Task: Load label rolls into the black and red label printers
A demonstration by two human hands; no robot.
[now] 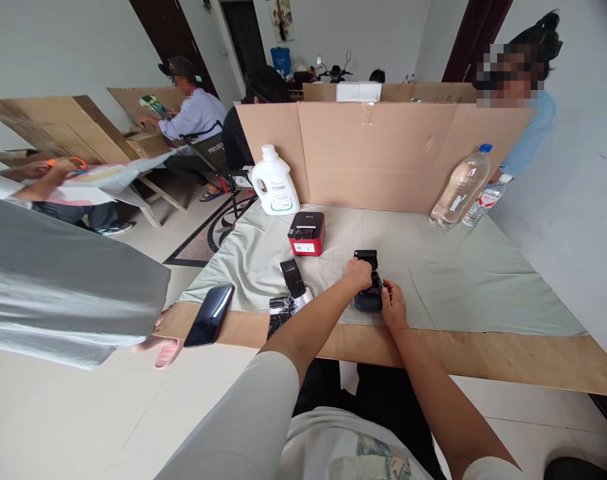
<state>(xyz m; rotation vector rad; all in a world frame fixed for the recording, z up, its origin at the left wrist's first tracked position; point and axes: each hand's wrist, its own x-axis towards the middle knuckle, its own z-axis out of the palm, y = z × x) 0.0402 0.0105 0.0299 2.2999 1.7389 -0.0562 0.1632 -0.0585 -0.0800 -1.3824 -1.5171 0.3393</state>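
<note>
A small black device [367,302] with its lid [366,256] raised lies on the cloth near the table's front edge. It looks like a portable label printer, but I cannot be sure. My left hand [359,273] is over the opened middle of it, fingers curled down and their tips hidden. Against the device's right side is my right hand [394,308], its fingers bent around the edge. To the left lie black strips [293,278] beside a white roll [301,301], partly covered by my left forearm.
A red and black box-shaped machine [307,235] sits farther back, with a white detergent jug [277,183] behind it. Two bottles, one large [461,187] and one small [487,199], lean at the back right. A cardboard screen [373,157] borders the table; a phone [209,316] lies front left. Other people sit nearby.
</note>
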